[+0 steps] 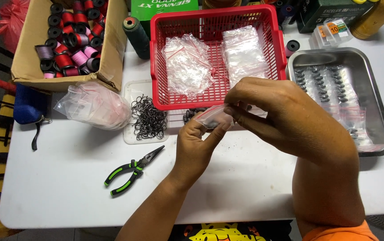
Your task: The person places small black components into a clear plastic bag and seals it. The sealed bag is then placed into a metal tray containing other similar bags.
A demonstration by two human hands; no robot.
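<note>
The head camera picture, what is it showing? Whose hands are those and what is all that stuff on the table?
The camera sits on a person's head and looks down, so you see that person's own two bare hands. The left hand and right hand together pinch a small clear bag with a red strip along its top. They work above a white table. On it lie green-handled pliers, a shallow clear tray of dark hooks, and a red basket holding more clear bags. To the right is a metal pan with rows of small dark pieces in bags. At the upper left, a cardboard box is full of red, pink and black thread spools.
</note>
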